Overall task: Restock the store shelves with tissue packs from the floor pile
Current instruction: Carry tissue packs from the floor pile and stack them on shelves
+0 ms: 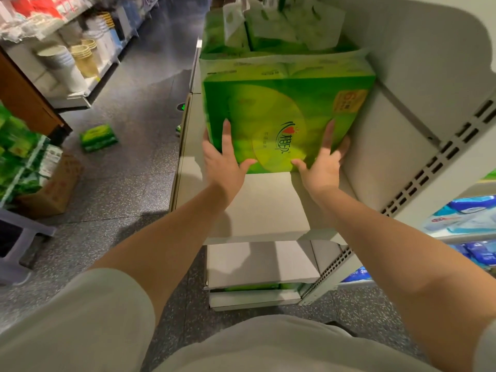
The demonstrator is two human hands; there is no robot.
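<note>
A large green tissue pack [281,108] lies on the white shelf [263,208] in front of me, against other green and white packs [284,28] further back. My left hand [224,159] presses on its near left corner with straight fingers spread over the top face. On the near right corner lies my right hand [323,159], fingers straight, thumb along the front edge. Another green pack [98,137] lies on the floor to the left.
The shelf's right side panel [418,108] with slotted uprights stands close to the pack. Lower shelves [260,264] jut out below. A cardboard box [57,183] and a stack of green packs [16,154] stand at the left. Blue packs [467,213] fill the right shelving.
</note>
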